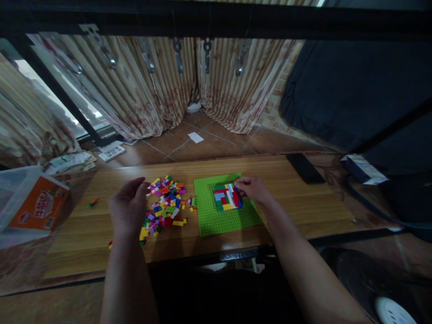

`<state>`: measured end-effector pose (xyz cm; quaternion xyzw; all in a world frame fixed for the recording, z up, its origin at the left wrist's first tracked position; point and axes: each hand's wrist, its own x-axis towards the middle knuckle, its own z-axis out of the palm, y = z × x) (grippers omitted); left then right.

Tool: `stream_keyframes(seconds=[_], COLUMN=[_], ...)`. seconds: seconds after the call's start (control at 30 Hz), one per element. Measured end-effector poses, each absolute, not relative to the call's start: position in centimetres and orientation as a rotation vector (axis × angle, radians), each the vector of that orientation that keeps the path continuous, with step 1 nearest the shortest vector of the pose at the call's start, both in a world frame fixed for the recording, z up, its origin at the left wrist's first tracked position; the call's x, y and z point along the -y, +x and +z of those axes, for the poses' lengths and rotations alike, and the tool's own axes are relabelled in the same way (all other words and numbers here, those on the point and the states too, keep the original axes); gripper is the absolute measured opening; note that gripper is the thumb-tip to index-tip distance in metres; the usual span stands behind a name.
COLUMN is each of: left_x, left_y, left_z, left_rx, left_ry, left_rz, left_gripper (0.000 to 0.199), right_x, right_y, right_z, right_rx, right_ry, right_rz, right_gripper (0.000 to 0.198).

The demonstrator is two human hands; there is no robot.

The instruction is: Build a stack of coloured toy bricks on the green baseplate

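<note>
A green studded baseplate [209, 227] lies on the wooden table. On it sits a roughly square build of toy bricks [224, 198] in red, blue, white, yellow and green. My right hand [251, 189] is closed in a pinch at the build's upper right edge; whatever its fingertips hold is hidden. Left of the baseplate spreads a loose pile of small coloured toy bricks [167, 202]. My left hand [130, 202] hovers at the pile's left side, fingers curled and thumb near the fingertips. Anything between them is too small to make out.
A black phone [305, 168] lies at the table's back right. A clear plastic box with an orange label [40, 202] stands at the left. A small green and orange piece [93, 203] sits apart on the wooden table [77, 238]. A dark bar crosses overhead.
</note>
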<state>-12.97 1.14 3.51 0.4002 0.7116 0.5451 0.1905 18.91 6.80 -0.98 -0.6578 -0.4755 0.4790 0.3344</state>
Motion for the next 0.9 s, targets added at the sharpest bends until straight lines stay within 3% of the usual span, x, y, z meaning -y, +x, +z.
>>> stream_keyframes(seconds=[0.43, 0.6, 0.7, 0.9], left_x=[-1.51, -1.52, -1.5, -1.33], left_y=[-13.49, -13.55, -13.58, -13.27], left_z=[2.58, 2.67, 2.63, 2.97], left_rx=[-2.032, -2.068, -2.058, -2.046], left_ry=[1.256, 1.26, 1.24, 1.21], left_rz=[1.467, 1.424, 1.43, 1.445], left_gripper=[0.039, 0.04, 0.04, 0.038], right_x=[-6.42, -6.1, -6.22, -6.71], right_y=[19.71, 19.68, 19.58, 19.24], right_z=[-0.47, -0.08, 0.02, -0.03], right_rx=[1.159, 1.18, 1.146, 1.116], right_ry=[-1.627, -1.559, -1.548, -1.572], right_rz=[1.378, 1.446, 1.484, 1.452], right_gripper=[0.017, 0.005, 0.013, 0.009])
